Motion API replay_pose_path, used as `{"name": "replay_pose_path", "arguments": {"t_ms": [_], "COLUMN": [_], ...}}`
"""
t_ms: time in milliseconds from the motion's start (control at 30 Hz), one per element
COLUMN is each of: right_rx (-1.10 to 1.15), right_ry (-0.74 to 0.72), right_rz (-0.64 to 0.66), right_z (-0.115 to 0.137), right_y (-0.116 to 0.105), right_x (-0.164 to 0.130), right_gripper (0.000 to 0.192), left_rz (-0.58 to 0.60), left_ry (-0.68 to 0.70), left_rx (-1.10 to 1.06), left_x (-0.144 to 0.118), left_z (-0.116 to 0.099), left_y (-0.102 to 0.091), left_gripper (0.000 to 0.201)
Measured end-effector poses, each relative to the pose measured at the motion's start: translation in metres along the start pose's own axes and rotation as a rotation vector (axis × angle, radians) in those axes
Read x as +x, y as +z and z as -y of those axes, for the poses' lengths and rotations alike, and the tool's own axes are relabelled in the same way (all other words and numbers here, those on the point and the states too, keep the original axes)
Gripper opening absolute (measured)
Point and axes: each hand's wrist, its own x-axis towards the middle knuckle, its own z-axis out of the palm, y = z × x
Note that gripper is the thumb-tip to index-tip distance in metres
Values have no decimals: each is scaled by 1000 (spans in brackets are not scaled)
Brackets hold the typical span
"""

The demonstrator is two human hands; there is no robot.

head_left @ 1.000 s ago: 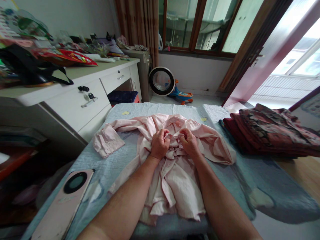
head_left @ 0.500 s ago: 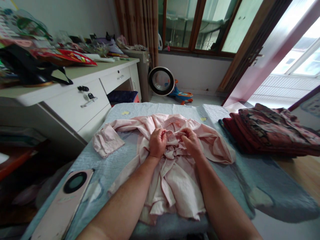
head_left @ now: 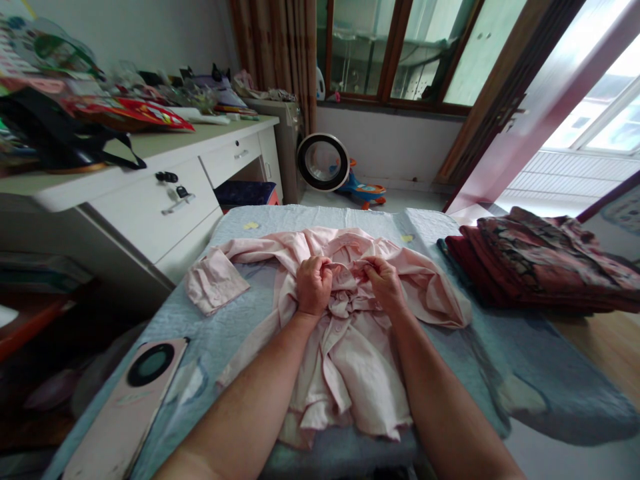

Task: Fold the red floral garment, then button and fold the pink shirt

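Head view: 2 hands pinch the bunched middle of a pink shirt [head_left: 345, 347] lying on a blue quilted bed cover [head_left: 220, 333].

Crumpled and open, the shirt sprawls across the middle of the cover, 1 sleeve stretched out to the left with its cuff lying flat and its hem hanging over the near edge. Left hand [head_left: 313, 285] is closed into a fist, gripping a fold of the fabric near the collar; right hand [head_left: 386, 283] is closed too, fingers pinching the cloth just beside it, the 2 hands near each other but apart. Folded dark red patterned fabric [head_left: 540, 263] lies at the cover's right side. A pink phone [head_left: 127, 407] rests on the cover at the near left. Beyond the left edge stands a white desk [head_left: 165, 200] loaded with clutter.
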Motion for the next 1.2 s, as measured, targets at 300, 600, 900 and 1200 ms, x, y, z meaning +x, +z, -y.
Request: {"name": "replay_pose_path", "arguments": {"t_ms": [300,600,900,1200], "right_rx": [-45,-168,-185,-51], "right_ry": [23,-75,-154,-73], "right_rz": [-40,-6,-80,-159], "right_z": [6,9,17,14], "right_y": [-2,0,2,-1], "right_x": [-4,-7,-9,-5], "right_gripper": [23,17,19,23], "left_rz": [112,316,421,363], "left_ry": [327,444,487,417], "left_rx": [44,60,117,99], "left_x": [-2,-5,-5,-4], "left_z": [-24,-21,-29,-29], "left_y": [-12,-4,-8,-11], "left_gripper": [18,25,25,23]}}
